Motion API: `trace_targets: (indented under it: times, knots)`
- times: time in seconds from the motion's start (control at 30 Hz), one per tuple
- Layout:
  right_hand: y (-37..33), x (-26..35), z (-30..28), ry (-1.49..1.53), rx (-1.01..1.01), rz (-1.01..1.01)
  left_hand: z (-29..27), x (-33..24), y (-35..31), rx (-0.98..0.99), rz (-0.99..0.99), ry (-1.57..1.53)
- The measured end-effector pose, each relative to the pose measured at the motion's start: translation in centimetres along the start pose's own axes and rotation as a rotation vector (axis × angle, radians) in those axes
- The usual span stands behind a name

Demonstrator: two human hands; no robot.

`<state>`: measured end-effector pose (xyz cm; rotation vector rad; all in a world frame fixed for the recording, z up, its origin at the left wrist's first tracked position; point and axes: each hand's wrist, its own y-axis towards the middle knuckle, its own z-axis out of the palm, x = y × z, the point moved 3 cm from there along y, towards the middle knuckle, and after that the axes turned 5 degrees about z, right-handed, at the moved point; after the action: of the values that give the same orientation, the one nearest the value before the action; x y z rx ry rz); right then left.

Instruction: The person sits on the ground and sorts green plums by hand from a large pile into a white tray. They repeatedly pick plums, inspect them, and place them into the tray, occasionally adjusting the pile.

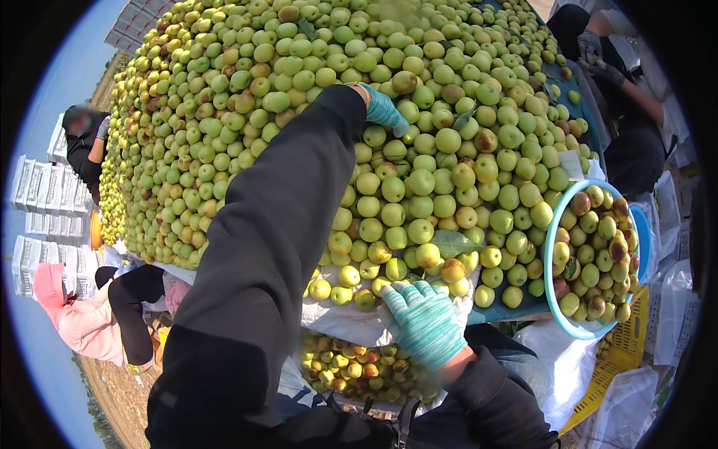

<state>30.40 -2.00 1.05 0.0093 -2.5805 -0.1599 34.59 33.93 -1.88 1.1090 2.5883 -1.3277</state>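
A big heap of green jujubes (420, 182), some with reddish-brown patches, rises in front of me. My left arm stretches far over it. My left hand (385, 111), in a teal knit glove, rests on fruit in the upper middle, fingers pointing right and downward; its underside is hidden. My right hand (428, 323), gloved alike, lies at the heap's near edge, back up and fingers apart over the closest jujubes, with no fruit visibly held. Below it, near my lap, a container of browner jujubes (351, 368) shows between my arms.
At right stands a light-blue round tub (554, 288) filled with browner jujubes, beside a yellow crate (609, 374). One person (628, 90) works at far right; a person in pink (90, 318) and another in black (84, 150) are at left, near stacked white crates (48, 187).
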Motion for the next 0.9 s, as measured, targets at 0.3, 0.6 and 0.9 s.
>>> trace_targets:
  times: [0.3, 0.6, 0.9]
  knots:
    - [0.3, 0.3, 0.0, 0.049, 0.091, -0.009, 1.9, -2.1, 0.8, -0.227, 0.329, -0.521]
    - [1.3, 0.5, 0.3, 0.064, 0.052, -0.028, 1.1, -4.9, -5.8, -1.005, 0.354, -0.522]
    - [0.8, -0.9, 0.0, -0.056, 0.014, -0.067, -7.1, 5.6, -5.7, -1.382, 0.232, 0.183]
